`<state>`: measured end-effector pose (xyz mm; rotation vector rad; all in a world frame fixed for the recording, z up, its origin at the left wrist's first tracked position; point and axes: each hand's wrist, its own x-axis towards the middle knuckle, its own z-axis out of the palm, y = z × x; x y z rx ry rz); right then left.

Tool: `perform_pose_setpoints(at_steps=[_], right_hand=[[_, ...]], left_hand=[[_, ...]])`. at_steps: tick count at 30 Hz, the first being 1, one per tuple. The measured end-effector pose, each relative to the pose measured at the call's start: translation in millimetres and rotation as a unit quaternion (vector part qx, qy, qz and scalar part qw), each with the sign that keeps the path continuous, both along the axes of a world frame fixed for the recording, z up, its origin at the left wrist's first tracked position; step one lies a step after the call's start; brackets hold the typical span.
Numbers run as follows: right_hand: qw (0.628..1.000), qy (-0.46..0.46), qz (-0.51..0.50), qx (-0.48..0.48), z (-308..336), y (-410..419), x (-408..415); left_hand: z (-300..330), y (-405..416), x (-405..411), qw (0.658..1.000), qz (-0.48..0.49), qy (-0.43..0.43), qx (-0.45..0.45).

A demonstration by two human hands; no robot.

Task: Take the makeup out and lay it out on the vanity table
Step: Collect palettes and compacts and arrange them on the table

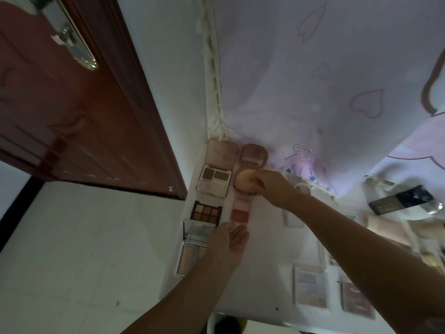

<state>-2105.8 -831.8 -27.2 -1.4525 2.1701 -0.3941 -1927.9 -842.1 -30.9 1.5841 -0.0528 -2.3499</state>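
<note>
A round peach puff is pinched over an open compact at the far left corner of the white tabletop.

The puff point(245, 180) is gripped by the curled fingers point(258, 182) of the right hand point(272, 186), above the round pan of a coral compact point(252, 156) whose mirrored lid stands open. The left hand point(226, 247) is held relaxed, its straight fingers lying just beside a small red blush pan point(240, 215) and grasping nothing. Along the left edge of the tabletop point(267, 273), palettes are laid in a column: a beige four-pan palette point(213, 180) with its lid open, a dark nine-pan eyeshadow palette point(206, 212), and a clear-lidded case point(196, 233). Blurred flat palettes point(310, 286) are seen nearer the front edge. No writing can be read.
</note>
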Motion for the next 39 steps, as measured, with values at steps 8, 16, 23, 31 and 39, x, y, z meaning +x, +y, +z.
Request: perform_pose_setpoints(at_steps=[8, 16, 23, 31, 39], right_hand=[[0.996, 0.059, -0.039, 0.05, 37.5, 96.6, -43.0], [0.983, 0.162, 0.029, 0.082, -18.0, 129.6, -12.0], [0.995, 0.09, -0.02, 0.026, -5.4, 131.8, -6.1], [0.988, -0.129, -0.053, -0.071, 37.4, 118.4, 0.2], [0.908, -0.355, -0.223, -0.018, 47.3, 84.2, -39.6]], left_hand=[[5.7, 32.1, -40.4, 0.979, -0.196, 0.0, -0.063], [8.6, 42.7, -86.9, 0.92, -0.316, -0.047, -0.227], [6.5, 37.5, -72.9, 0.943, -0.285, -0.017, -0.173], [20.5, 32.2, -42.1, 0.958, -0.201, 0.206, -0.015], [18.5, 22.9, -47.4, 0.961, -0.172, 0.212, 0.048]])
